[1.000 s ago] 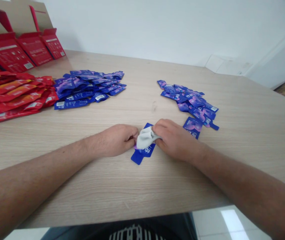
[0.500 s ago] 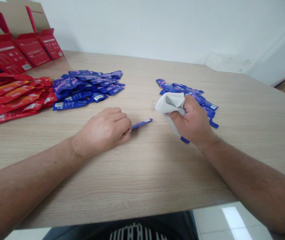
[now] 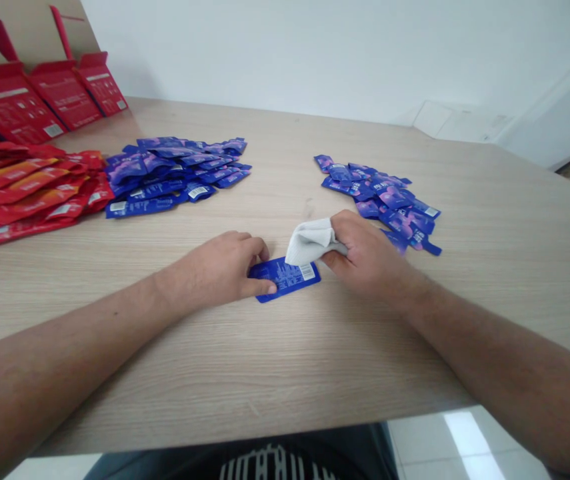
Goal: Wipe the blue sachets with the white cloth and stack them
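Right hand [image 3: 372, 257] clamps a white cloth [image 3: 311, 241]; left hand [image 3: 209, 270] pins a blue sachet [image 3: 287, 278].

The right thumb and fingers close on the bunched cloth, whose free end sits at the sachet's upper edge; whether they touch, I cannot tell. The left hand is not clamped: its thumb [image 3: 263, 288] lies on the sachet, with the fingers curled apart above it. The sachet lies flat on the wooden table [image 3: 285, 360], barcode side up, between the hands. A blue pile [image 3: 377, 197] lies just beyond the right hand, another blue pile [image 3: 177, 175] further left, red sachets [image 3: 29, 193] beside that, and red cartons [image 3: 65, 97] behind them.
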`<state>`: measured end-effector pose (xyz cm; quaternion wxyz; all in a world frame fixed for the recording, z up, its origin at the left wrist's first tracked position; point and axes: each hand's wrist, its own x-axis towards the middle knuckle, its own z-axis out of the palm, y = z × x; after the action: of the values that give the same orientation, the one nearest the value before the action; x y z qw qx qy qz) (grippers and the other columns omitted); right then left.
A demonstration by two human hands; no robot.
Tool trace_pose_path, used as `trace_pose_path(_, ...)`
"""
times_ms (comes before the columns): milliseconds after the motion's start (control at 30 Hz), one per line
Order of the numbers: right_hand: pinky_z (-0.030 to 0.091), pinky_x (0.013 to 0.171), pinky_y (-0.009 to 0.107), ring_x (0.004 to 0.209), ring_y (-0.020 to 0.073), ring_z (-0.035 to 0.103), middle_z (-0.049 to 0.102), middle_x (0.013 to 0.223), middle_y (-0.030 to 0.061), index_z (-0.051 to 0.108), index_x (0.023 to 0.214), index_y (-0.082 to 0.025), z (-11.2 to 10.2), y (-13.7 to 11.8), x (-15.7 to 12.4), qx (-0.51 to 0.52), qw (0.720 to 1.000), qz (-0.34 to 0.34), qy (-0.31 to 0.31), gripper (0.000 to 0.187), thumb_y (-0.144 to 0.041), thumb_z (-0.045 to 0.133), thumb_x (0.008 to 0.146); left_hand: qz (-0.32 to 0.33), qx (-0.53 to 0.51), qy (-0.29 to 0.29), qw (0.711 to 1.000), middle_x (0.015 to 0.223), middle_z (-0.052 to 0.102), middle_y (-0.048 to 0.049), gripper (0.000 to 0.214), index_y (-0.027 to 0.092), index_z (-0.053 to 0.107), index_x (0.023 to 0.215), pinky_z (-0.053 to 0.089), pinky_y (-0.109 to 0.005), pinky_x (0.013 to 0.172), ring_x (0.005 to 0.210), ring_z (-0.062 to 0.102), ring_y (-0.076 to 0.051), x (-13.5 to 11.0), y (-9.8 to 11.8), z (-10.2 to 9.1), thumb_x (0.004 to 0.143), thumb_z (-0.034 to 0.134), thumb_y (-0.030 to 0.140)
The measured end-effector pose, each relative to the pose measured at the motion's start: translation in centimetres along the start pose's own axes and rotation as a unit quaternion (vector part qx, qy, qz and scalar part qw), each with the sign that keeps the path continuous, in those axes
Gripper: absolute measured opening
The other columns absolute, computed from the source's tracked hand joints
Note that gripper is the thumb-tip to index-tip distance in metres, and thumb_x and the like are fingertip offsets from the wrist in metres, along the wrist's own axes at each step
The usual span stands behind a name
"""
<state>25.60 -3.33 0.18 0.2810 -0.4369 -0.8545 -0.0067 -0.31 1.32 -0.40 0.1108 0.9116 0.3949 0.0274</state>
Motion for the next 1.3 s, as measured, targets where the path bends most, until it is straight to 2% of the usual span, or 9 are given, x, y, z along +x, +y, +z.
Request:
trace_pose_path(167, 0.042, 0.078, 0.03, 0.086, 0.0198, 0.053, 0.056, 0.091, 0.0045, 0.052, 0.087, -0.019, 0.6, -0.4, -0.2, 0.04, 0.997, -0.03, -0.052, 0.01, -0.015, 0.061, 0.084, -0.071, -0.067, -0.063, 0.993, 0.08, 0.067, 0.0008, 0.038, 0.024, 0.063, 0.094, 0.034, -0.027, 0.056, 0.068, 0.058, -0.017, 0.1, 1.0, -0.2, 0.069, 0.07, 0.052)
trace_pose_path(267, 0.043, 0.08, 0.031, 0.088, 0.0199, 0.052, 0.056, 0.092, 0.0052, 0.053, 0.087, -0.018, 0.7, -0.7, -0.3, 0.041, 0.993, -0.046, -0.105, 0.01, -0.012, 0.059, 0.083, -0.081, -0.089, -0.08, 0.99, 0.08, 0.067, 0.0023, 0.033, 0.025, 0.064, 0.093, 0.034, -0.026, 0.055, 0.068, 0.059, -0.016, 0.0, 1.1, -0.3, 0.069, 0.069, 0.047)
trace_pose_path(400, 0.043, 0.082, 0.033, 0.089, 0.0206, 0.051, 0.056, 0.094, 0.0057, 0.056, 0.093, -0.018, 0.9, -0.9, -0.4, 0.019, 0.989, -0.059, -0.136, 0.01, -0.013, 0.058, 0.085, -0.088, -0.102, -0.094, 0.986, 0.078, 0.068, 0.0031, 0.027, 0.025, 0.065, 0.092, 0.035, -0.025, 0.056, 0.068, 0.059, -0.015, 0.0, 1.0, -0.4, 0.072, 0.065, 0.042)
trace_pose_path(533, 0.044, 0.087, 0.036, 0.094, 0.0224, 0.052, 0.057, 0.099, 0.0076, 0.058, 0.099, -0.017, 1.3, -0.8, -0.5, -0.004, 0.987, -0.07, -0.144, 0.011, -0.016, 0.055, 0.089, -0.078, -0.09, -0.09, 0.989, 0.078, 0.07, 0.0018, 0.019, 0.024, 0.067, 0.089, 0.036, -0.026, 0.059, 0.071, 0.061, -0.015, 0.0, 1.1, -0.2, 0.078, 0.056, 0.035)
trace_pose_path(700, 0.045, 0.088, 0.037, 0.096, 0.0232, 0.052, 0.057, 0.1, 0.0086, 0.059, 0.102, -0.016, 1.6, -0.8, -0.6, -0.015, 0.987, -0.079, -0.14, 0.014, -0.017, 0.055, 0.089, -0.076, -0.049, -0.031, 0.995, 0.082, 0.072, -0.0014, 0.024, 0.024, 0.068, 0.093, 0.036, -0.027, 0.059, 0.071, 0.061, -0.017, 0.1, 1.6, 0.4, 0.082, 0.049, 0.034)
trace_pose_path(867, 0.044, 0.089, 0.038, 0.096, 0.0237, 0.051, 0.058, 0.101, 0.0095, 0.059, 0.104, -0.015, 1.6, -1.1, -0.6, -0.033, 0.985, -0.086, -0.143, 0.015, -0.016, 0.054, 0.09, -0.072, -0.033, -0.044, 0.996, 0.078, 0.072, -0.0017, 0.024, 0.025, 0.07, 0.084, 0.036, -0.028, 0.057, 0.069, 0.061, -0.018, 0.4, 1.8, 0.9, 0.081, 0.047, 0.032)
trace_pose_path(1067, 0.044, 0.086, 0.037, 0.093, 0.0237, 0.051, 0.057, 0.1, 0.0094, 0.06, 0.1, -0.015, 1.5, -0.6, -0.6, -0.069, 0.99, -0.052, -0.111, 0.011, -0.017, 0.056, 0.089, -0.027, -0.046, -0.052, 0.997, 0.08, 0.072, -0.0019, 0.023, 0.024, 0.069, 0.088, 0.039, -0.027, 0.06, 0.071, 0.062, -0.017, 0.2, 1.6, 0.6, 0.083, 0.047, 0.03)
trace_pose_path(1167, 0.043, 0.087, 0.038, 0.094, 0.0239, 0.05, 0.057, 0.1, 0.0095, 0.06, 0.1, -0.015, 1.6, -1.5, -0.6, -0.074, 0.99, -0.056, -0.109, 0.011, -0.017, 0.056, 0.09, -0.022, -0.045, -0.057, 0.997, 0.079, 0.071, -0.0017, 0.021, 0.024, 0.068, 0.087, 0.038, -0.027, 0.06, 0.07, 0.062, -0.017, 0.1, 1.5, 0.6, 0.083, 0.048, 0.031)
trace_pose_path(1300, 0.042, 0.086, 0.038, 0.093, 0.0231, 0.05, 0.059, 0.1, 0.0088, 0.061, 0.096, -0.017, 1.9, -3.8, -0.5, -0.063, 0.984, -0.1, -0.131, 0.011, -0.02, 0.05, 0.095, 0.001, -0.033, -0.05, 0.998, 0.081, 0.07, -0.0032, 0.018, 0.022, 0.067, 0.083, 0.039, -0.028, 0.061, 0.074, 0.063, -0.018, -0.2, 1.5, 0.7, 0.082, 0.051, 0.031)
